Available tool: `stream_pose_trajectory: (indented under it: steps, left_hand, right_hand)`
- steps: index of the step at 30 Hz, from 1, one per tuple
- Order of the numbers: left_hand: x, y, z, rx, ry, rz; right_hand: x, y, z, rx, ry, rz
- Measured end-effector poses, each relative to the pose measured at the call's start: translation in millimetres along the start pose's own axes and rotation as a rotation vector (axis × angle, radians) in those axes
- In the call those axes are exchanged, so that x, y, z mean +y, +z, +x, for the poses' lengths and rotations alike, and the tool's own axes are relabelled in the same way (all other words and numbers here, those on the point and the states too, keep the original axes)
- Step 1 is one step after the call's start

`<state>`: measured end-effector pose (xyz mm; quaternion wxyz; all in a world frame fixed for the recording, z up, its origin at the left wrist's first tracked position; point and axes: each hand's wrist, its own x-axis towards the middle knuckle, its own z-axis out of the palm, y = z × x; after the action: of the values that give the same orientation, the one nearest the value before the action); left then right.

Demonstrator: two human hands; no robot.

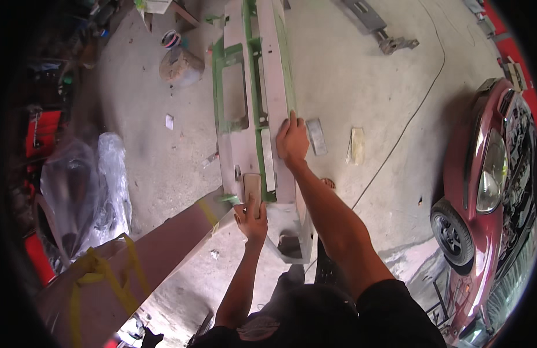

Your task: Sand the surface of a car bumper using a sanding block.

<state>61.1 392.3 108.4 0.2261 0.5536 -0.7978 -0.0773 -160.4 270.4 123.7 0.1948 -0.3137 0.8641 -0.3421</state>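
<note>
A long car bumper (271,64), pinkish-grey with green edges and rectangular cutouts, stretches away in front of me. My left hand (251,223) is closed around the near end of a flat tan sanding block (253,188), which lies against the bumper's pinkish face left of the green slot. Farther up, my right hand (293,139) grips the bumper's right edge, fingers bent over it. What the bumper's near end rests on is partly hidden by my arms and body.
A pinkish panel with yellow tape (106,278) runs along the lower left. Plastic-wrapped parts (85,191) stand at left. A grey block (316,137) and a pale block (357,146) lie on the floor. A cable (416,113) crosses the right side near a dark red car (471,174).
</note>
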Motion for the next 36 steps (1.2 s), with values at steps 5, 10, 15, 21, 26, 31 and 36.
stream_pose_trajectory:
  steps: [5, 10, 15, 21, 26, 31, 36]
  left_hand:
    - [-9, 28, 184, 0.056, -0.097, 0.104]
    - [-14, 43, 111, 0.002, -0.022, 0.117]
    - [7, 12, 27, -0.016, -0.054, 0.089]
    - [-2, 36, 176, -0.062, -0.153, 0.060]
    - [18, -3, 4, -0.140, -0.055, -0.001]
    - [0, 14, 113, -0.116, -0.066, 0.119]
    - [-5, 36, 158, -0.049, -0.054, 0.079]
  right_hand:
    - [-25, 14, -9, -0.003, -0.036, 0.026]
    - [1, 15, -3, 0.005, -0.024, -0.009]
    - [4, 3, -6, 0.013, -0.011, -0.043]
    - [-14, 14, -5, -0.022, -0.029, -0.023]
    - [11, 3, 5, 0.022, -0.011, -0.076]
    - [-11, 9, -3, -0.005, -0.045, -0.046]
    - [0, 11, 4, 0.018, -0.064, -0.049]
